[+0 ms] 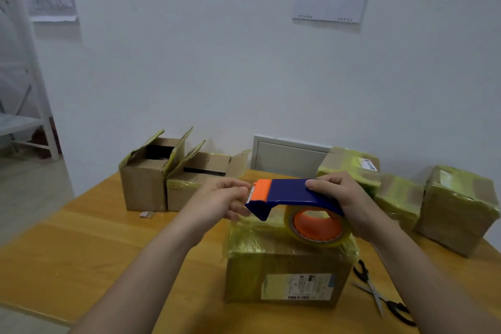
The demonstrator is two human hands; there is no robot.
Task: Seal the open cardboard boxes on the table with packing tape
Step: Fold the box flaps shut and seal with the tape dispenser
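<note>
The right hand [342,199] is curled round the blue body of the tape dispenser [291,192], thumb on top. The left hand [223,202] pinches at its orange cutter end, probably on the free tape end, which is too clear to make out. The dispenser is held just above the near box [287,268], already wrapped in yellowish tape at the table's [81,241] near middle. The dispenser looks light and rigid, best held by the body, away from the cutter. The film on the tape roll [317,226] is likely thin, sticky and quick to fold on itself, so it wants tension. The open boxes [146,182] stand far left, side by side, with springy flaps that will need pressing flat. Sealed boxes [458,211] sit right; scissors [378,295] lie near right.
</note>
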